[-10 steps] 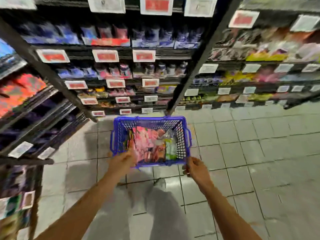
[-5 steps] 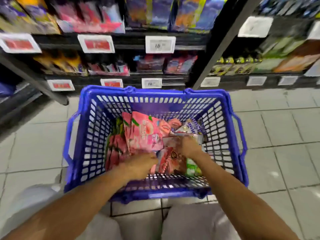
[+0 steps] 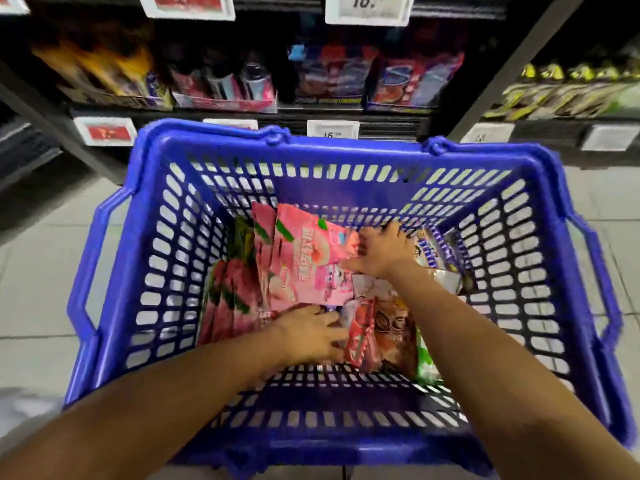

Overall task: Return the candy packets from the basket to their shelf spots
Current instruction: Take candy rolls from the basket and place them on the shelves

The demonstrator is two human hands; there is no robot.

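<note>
On a pale tiled floor [image 3: 41, 289] in front of dark shop shelves [image 3: 242, 109] stocked with blurred packets sits a large blue plastic basket [image 3: 145, 258] with slotted walls. White and red price tags [image 3: 104, 131] line the shelf edges. Inside the basket lies a heap of candy packets: a stack of pink packets [image 3: 301, 258] on the left side and a red and brown packet [image 3: 381, 327] toward the right. Both of the person's hands reach down into it. The left hand [image 3: 311, 336] rests near the front, fingers curled around the edge of the red and brown packet. The right hand [image 3: 381, 252] presses spread fingers on the top corner of the pink packets near the far wall.
</note>
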